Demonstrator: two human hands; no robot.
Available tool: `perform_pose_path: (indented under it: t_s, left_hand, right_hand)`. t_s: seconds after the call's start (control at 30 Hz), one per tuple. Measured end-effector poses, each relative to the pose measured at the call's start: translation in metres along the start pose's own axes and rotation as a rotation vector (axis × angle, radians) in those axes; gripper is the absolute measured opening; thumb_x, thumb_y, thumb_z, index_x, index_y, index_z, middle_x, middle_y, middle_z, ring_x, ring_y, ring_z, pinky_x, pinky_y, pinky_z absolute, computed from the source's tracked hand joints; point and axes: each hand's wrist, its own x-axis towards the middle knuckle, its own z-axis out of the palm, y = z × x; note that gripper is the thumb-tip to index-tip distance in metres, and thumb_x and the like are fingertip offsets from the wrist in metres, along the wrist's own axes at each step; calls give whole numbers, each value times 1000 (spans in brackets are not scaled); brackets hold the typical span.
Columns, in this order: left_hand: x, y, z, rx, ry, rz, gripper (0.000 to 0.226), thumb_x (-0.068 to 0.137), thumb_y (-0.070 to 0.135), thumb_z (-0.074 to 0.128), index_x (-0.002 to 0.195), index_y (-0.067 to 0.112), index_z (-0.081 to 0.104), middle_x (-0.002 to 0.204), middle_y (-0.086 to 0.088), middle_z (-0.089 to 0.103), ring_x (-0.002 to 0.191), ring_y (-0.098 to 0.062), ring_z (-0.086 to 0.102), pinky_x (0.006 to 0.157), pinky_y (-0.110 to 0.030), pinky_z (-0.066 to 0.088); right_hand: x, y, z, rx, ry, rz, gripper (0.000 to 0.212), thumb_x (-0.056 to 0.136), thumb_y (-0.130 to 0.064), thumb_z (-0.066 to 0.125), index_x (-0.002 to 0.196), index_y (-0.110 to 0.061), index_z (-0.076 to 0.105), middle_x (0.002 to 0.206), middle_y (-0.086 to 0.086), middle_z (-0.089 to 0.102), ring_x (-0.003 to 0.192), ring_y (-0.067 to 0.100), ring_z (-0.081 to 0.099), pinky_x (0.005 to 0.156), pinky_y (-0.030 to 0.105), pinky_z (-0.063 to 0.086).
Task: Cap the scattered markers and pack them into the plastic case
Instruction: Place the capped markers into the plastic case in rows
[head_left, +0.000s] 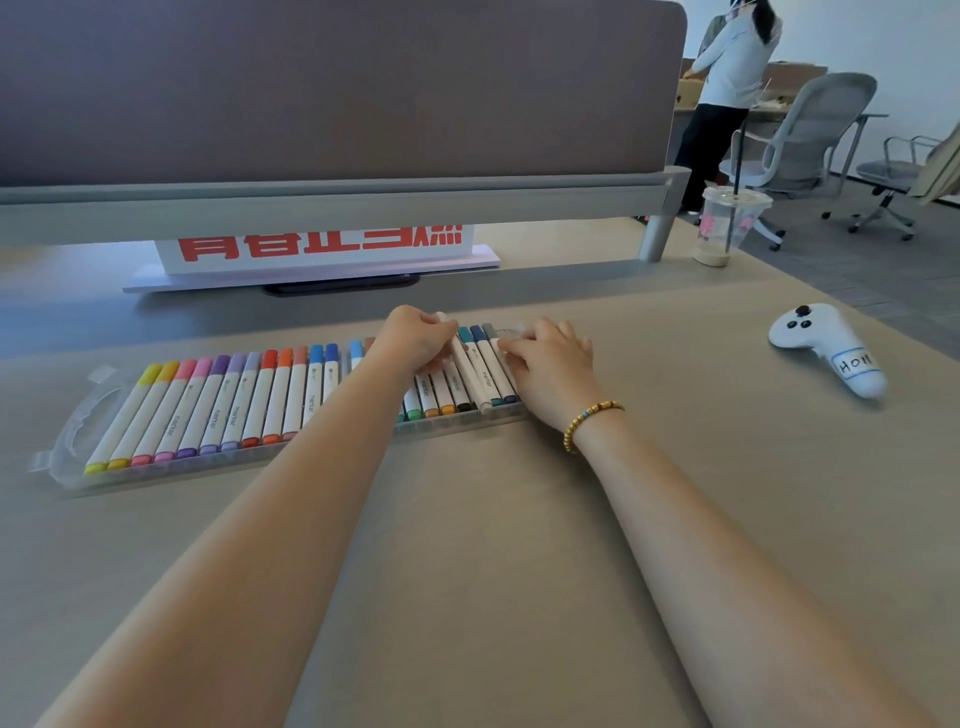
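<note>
Left hand (415, 332) pinches white marker (467, 369) lying askew atop row; right hand (545, 358) presses neighbours in plastic case (457, 418). Align with slot, then push flat.

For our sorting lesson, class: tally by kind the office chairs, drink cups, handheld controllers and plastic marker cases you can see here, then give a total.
Office chairs: 2
Drink cup: 1
Controller: 1
Plastic case: 1
Total: 5
</note>
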Motion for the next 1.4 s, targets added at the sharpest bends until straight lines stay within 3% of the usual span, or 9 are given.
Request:
perform_pose_path:
  t_s: [0.1,0.17,0.27,0.37,0.53,0.73,0.87,1.03,1.4]
  left_hand:
    - [-3,4,2,-155,4,-31,22,93,29,56,101,9,58,78,-4,62,62,-12,57,62,-22,53]
    - [-7,7,3,-239,22,-47,28,91,28,59,110,8,53,74,-2,59,56,-9,54,47,-15,49]
    - [-10,12,5,-302,49,-63,35,90,28,61,117,8,49,73,-2,56,53,-8,53,35,-10,44]
    - [-13,15,8,-345,62,-72,34,90,26,61,116,7,49,74,-3,56,55,-8,55,36,-10,45]
    - [-18,15,20,-372,88,-14,32,95,30,52,117,7,52,84,-4,62,61,-7,56,46,-16,51]
    - [-34,-6,20,378,230,386,33,100,23,33,117,11,59,100,-6,61,89,-23,60,71,-34,51]
    - [-37,-19,20,730,102,398,38,101,27,29,124,15,56,129,-8,56,116,-25,50,98,-41,43]
    - [-40,-22,19,785,29,393,45,103,29,24,145,18,33,155,-2,25,142,-23,24,116,-46,21]
    - [-41,-23,21,795,20,376,47,103,29,22,147,18,27,156,-1,20,144,-21,18,117,-45,16]
  right_hand:
    - [-3,-3,-2,251,146,25,33,100,-24,37,116,-14,64,113,7,60,107,22,49,88,32,40]
    - [-7,-7,-4,381,113,37,35,99,-29,41,105,-8,68,103,9,65,95,22,57,84,35,48]
    - [-12,-9,-2,315,26,24,38,92,-45,49,103,-12,66,109,7,61,95,22,56,80,32,48]
    - [-15,-9,-3,198,22,-1,34,89,-42,56,109,-15,64,111,4,58,104,21,51,81,31,42]
    - [-18,-16,-7,-11,151,-51,27,94,-19,44,104,-5,64,113,11,60,109,27,48,81,33,40]
    - [-18,-1,-11,63,173,188,34,97,-18,39,102,3,66,99,15,59,101,28,50,68,26,31]
    - [-18,-7,-6,46,170,199,33,97,-18,40,105,3,66,102,14,60,104,27,48,69,28,33]
    - [-16,-11,-1,-107,138,149,31,96,-18,42,112,-3,64,110,11,58,107,28,45,82,33,40]
    - [-17,-8,5,-135,64,28,41,100,-32,28,120,-12,59,131,-1,50,117,23,37,93,36,28]
